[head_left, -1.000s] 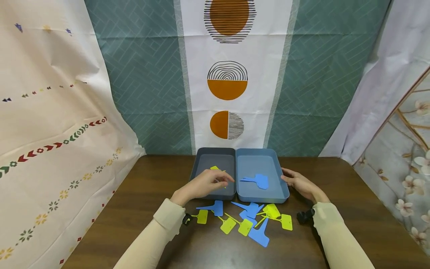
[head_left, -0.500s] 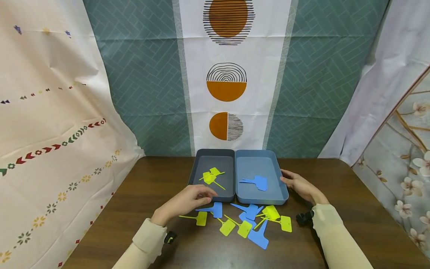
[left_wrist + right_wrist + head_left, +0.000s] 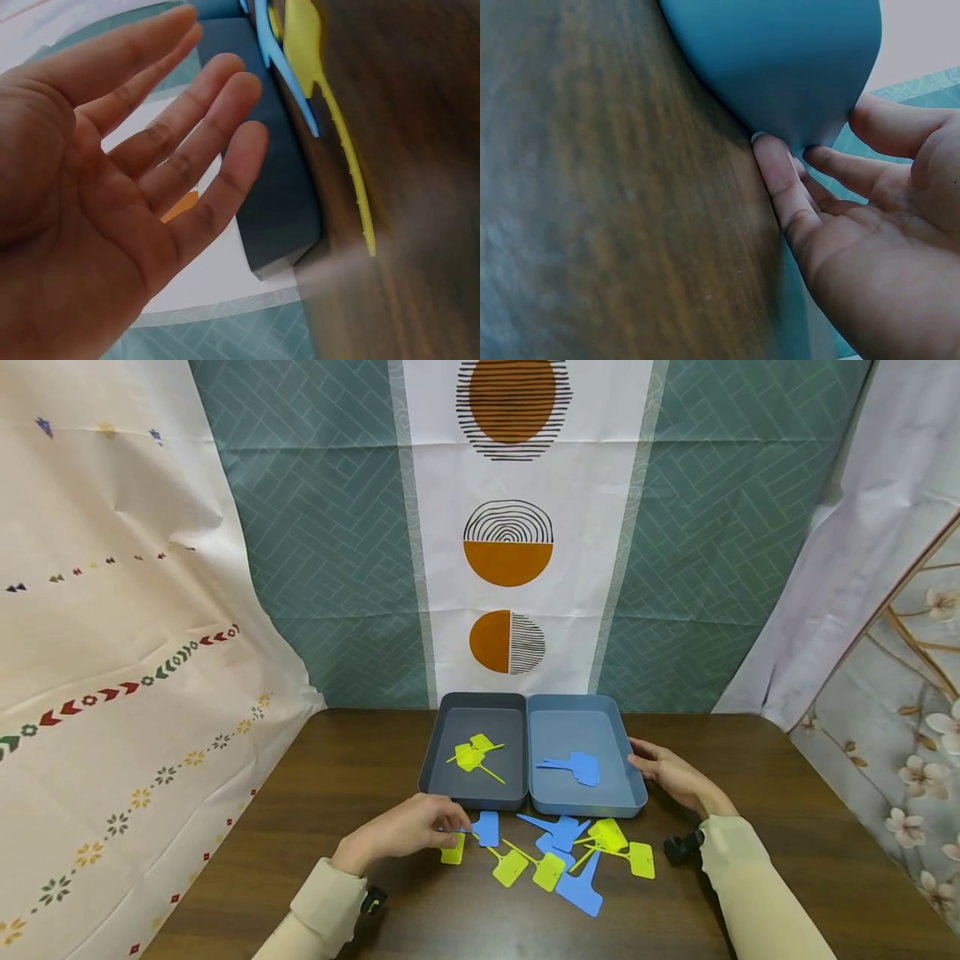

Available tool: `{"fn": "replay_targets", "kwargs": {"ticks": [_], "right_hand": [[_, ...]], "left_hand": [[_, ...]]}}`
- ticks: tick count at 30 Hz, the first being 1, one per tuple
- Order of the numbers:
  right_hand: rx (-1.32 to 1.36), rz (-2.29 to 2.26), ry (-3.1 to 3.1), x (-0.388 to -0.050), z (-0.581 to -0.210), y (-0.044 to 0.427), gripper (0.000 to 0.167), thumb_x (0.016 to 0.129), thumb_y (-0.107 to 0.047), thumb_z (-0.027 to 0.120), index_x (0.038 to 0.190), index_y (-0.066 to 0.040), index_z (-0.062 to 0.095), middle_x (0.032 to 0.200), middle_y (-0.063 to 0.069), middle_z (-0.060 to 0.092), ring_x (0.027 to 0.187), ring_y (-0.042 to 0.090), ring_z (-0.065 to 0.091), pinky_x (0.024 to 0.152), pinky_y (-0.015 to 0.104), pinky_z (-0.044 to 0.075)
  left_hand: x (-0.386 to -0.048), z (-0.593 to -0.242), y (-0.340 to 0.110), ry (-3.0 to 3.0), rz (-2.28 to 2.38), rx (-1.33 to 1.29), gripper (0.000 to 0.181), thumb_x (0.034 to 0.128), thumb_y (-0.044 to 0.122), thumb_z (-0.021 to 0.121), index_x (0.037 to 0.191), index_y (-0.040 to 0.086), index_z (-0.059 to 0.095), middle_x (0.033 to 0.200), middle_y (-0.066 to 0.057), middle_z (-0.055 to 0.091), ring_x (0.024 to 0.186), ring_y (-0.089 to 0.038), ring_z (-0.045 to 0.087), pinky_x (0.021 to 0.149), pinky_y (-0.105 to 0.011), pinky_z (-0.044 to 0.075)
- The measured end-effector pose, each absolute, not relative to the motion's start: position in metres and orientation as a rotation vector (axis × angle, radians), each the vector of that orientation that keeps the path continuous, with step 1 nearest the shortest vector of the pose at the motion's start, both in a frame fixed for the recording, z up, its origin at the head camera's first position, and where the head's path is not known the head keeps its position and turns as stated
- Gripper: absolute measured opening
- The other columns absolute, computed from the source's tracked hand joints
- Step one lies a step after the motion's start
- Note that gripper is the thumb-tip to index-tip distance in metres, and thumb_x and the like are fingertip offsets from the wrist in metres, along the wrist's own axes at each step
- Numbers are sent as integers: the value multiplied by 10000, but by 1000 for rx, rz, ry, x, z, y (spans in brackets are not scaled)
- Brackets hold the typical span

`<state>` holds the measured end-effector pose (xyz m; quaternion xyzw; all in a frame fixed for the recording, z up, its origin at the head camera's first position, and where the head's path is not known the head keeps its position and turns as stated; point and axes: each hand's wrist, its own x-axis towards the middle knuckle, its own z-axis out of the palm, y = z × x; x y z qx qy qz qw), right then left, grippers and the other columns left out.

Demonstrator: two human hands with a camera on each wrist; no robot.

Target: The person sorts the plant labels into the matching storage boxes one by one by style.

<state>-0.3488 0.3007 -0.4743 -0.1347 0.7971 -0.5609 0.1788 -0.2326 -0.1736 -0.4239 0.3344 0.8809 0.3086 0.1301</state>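
In the head view, our left hand (image 3: 401,831) is low at center, fingers loosely curved with nothing gripped, the fingertips over a yellow tag (image 3: 453,852) whose stem they hide. A blue tag (image 3: 488,829) lies just beside it, so we judge a careless pinch could take both. Right of that, blue and yellow pieces overlap; lifting a yellow piece (image 3: 607,833) there might drag a neighbor along. Yellow tags lie in the dark gray tray (image 3: 457,718), blue ones in the lighter blue tray (image 3: 573,722); because the trays sit side by side, a sloppy release could land in the wrong one.

In the left wrist view, our fingers are spread and hold nothing, apart from the yellow stem at upper right. It looks thin and nearly flat, so we could fumble it.

In the right wrist view, our right hand (image 3: 885,217) rests its fingertips against the blue tray's outer wall at upper center, grasping nothing; too hard a push could slide that tray.
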Motion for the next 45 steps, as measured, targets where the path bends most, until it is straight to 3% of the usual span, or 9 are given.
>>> {"fn": "replay_targets", "kwargs": {"ticks": [7, 17, 34, 45], "right_hand": [[-374, -1588, 2254, -348, -474, 301, 701, 1137, -246, 441, 1644, 42, 51, 1689, 312, 65, 1521, 496, 219, 1211, 620, 241], [-374, -1600, 2253, -350, -476, 302, 696, 1137, -237, 444, 1643, 47, 60, 1688, 314, 66, 1518, 499, 226, 1212, 620, 243], [-354, -1615, 2227, -351, -477, 303, 714, 1132, -250, 459, 1647, 34, 54, 1695, 301, 56, 1530, 490, 203, 1224, 626, 203], [-335, -1612, 2224, -348, -474, 302, 703, 1135, -242, 442, 1646, 38, 47, 1687, 315, 71, 1518, 495, 230, 1221, 628, 207]], "left_hand": [[-232, -432, -170, 2564, 815, 912, 249, 877, 47, 832, 1103, 128, 768, 1044, 12, 663, 926, -157, 631, 809, -264, 538], [-230, -438, -167, 2625, 696, 944, 352, 830, 44, 875, 1157, 117, 767, 995, 22, 603, 897, -148, 603, 789, -261, 531], [-229, -439, -163, 2677, 703, 905, 355, 826, 64, 884, 1150, 146, 765, 978, 51, 562, 909, -139, 551, 801, -280, 512], [-233, -438, -166, 2675, 816, 972, 203, 864, 37, 835, 1031, 149, 814, 939, 105, 590, 894, -59, 576, 809, -242, 537]]}}
